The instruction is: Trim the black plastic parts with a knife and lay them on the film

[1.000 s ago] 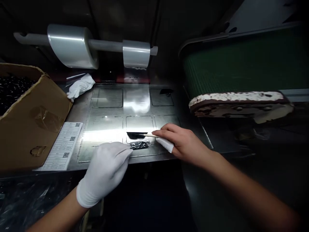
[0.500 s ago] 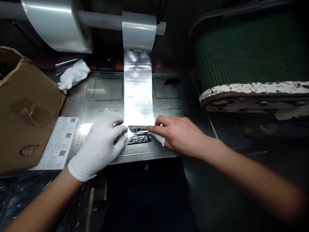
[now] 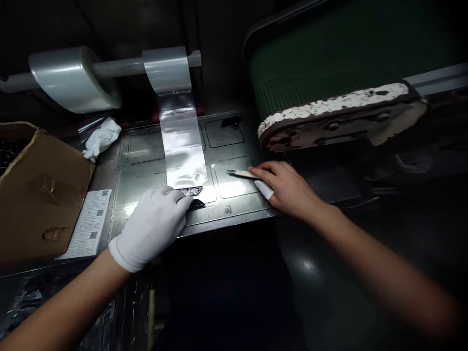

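**Figure.** Two-handed work at a steel plate, seen from a head-worn camera.

The left hand (image 3: 149, 229), in a white glove, is being held with its fingers together and slightly curved, not closed around anything, and is being rested on the free end of a clear film strip (image 3: 181, 146). A dark patterned piece (image 3: 192, 191) is being shown just beyond the gloved fingertips, under or against the film end; which of the two lies on top cannot be told.

The right hand (image 3: 285, 187), bare, is being kept nearly closed on the wooden handle of a craft knife (image 3: 243, 174), whose blade is being pointed away from the fingers, toward the film and well apart from it. A white wrap (image 3: 265, 190) is being shown at the lower edge of that hand; whether it is a cloth or a finger cover cannot be told.

The steel plate (image 3: 234, 183), marked with rectangular outlines, is being occupied beneath both hands. The film is being fed from a roll (image 3: 166, 68) ahead of the left hand, and a wider roll (image 3: 71, 80) is being carried on the same bar. To the left of the glove, a cardboard box (image 3: 44, 195), a barcode sheet (image 3: 89, 224) and a crumpled white cloth (image 3: 101, 139) are being shown. Ahead of the right hand, a green conveyor belt (image 3: 329, 58) is being seen.
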Motion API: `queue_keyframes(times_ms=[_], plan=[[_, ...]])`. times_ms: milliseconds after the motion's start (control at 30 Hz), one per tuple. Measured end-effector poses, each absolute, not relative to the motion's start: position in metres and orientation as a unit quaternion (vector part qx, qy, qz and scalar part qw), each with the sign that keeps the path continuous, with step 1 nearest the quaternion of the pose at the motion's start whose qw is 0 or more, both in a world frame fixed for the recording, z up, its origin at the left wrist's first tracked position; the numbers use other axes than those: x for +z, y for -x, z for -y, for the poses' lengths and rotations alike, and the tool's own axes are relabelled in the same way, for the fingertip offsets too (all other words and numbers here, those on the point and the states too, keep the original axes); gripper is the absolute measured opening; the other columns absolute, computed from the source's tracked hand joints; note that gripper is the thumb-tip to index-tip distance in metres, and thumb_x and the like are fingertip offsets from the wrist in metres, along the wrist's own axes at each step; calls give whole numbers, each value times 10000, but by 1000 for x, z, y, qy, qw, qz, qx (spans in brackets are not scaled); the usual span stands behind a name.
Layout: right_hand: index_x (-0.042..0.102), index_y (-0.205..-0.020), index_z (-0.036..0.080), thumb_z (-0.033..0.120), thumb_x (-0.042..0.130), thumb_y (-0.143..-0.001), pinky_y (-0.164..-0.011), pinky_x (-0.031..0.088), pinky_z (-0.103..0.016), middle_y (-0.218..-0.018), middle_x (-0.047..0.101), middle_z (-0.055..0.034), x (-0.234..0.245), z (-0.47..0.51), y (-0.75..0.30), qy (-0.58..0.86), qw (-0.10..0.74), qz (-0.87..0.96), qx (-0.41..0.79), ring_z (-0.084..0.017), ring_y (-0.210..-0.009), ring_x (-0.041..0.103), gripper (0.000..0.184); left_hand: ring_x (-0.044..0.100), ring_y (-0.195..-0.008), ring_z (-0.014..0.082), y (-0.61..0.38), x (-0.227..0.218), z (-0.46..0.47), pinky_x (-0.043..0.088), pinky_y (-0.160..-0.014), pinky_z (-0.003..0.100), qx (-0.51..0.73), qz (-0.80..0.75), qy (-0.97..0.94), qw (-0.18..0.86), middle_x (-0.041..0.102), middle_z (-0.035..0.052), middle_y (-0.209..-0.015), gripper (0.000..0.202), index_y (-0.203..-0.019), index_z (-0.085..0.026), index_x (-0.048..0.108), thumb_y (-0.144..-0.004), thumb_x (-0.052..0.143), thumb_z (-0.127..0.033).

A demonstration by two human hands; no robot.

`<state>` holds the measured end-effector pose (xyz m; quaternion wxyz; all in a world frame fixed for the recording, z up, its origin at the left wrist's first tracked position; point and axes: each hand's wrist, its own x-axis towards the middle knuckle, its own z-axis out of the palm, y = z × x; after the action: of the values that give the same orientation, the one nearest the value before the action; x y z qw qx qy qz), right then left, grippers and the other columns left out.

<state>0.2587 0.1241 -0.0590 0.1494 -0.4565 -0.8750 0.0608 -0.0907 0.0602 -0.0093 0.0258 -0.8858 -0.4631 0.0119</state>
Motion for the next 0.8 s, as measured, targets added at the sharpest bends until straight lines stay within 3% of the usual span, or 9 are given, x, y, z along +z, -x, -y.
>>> queue_keyframes(times_ms=[133,233,333,433,500,567,667,733,800], plan=[[666,-1337,164,122,560,-925,-1065,501,-534,-1286,636,-175,-61,-80,-236,483,327,808,86,-346,-1231,567,427,647,-842,300,91,-15,-51,530,-728,478,-39,469,882,35,725,101,-886,195,-998,-167,707,-971,521,-116],[693,-1170,239,273,574,-1010,-978,547,-476,-1135,680,-128,-62,-21,-201,486,423,711,283,-291,-1108,645,202,648,-1113,306,94,-21,-19,573,-932,524,-198,473,859,-2,700,120,-1169,266,-1091,-207,671,-919,563,-36],[610,-1228,241,492,599,-1010,-683,574,-342,-1055,712,-94,-71,28,-147,374,327,533,685,-200,-799,686,333,467,-1393,388,93,-32,29,512,-1078,639,-293,507,809,51,506,125,-1443,426,-1178,-289,651,-863,661,-1],[571,-1035,197,594,731,-895,-518,450,-244,-807,676,-20,-83,50,-97,300,218,382,846,-115,-557,551,450,451,-1386,400,93,-48,80,540,-1043,636,-314,559,763,81,505,105,-1357,467,-1175,-339,666,-845,715,-12],[520,-908,206,549,833,-814,-506,406,-217,-710,624,28,-89,55,-75,312,185,370,856,-99,-546,509,474,534,-1328,356,96,-57,112,557,-1039,604,-365,630,685,14,555,97,-1323,499,-1253,-382,655,-890,680,-41],[514,-875,206,474,881,-782,-543,406,-211,-725,599,42,-94,56,-59,318,146,410,842,-103,-610,516,464,655,-1205,299,99,-63,141,602,-1002,522,-432,711,531,-161,642,93,-1289,524,-1368,-392,605,-931,639,-105],[585,-844,192,397,858,-822,-637,441,-230,-769,593,32,-100,58,-38,287,53,541,789,-123,-702,539,342,753,-955,270,108,-68,174,649,-827,397,-448,748,284,-398,770,75,-1038,291,-1180,-292,727,-896,685,-245],[659,-902,206,419,784,-889,-721,513,-271,-847,676,-5,-104,61,-21,252,5,625,739,-174,-783,624,248,752,-851,261,131,-74,194,633,-743,360,-452,766,203,-409,771,61,-876,102,-933,-244,762,-870,706,-302],[720,-1039,241,467,716,-928,-861,583,-340,-1024,762,-60,-111,63,-7,229,-17,685,692,-254,-947,716,251,738,-822,239,176,-82,225,618,-735,346,-467,811,140,-323,761,52,-850,137,-900,-219,746,-885,699,-347]])
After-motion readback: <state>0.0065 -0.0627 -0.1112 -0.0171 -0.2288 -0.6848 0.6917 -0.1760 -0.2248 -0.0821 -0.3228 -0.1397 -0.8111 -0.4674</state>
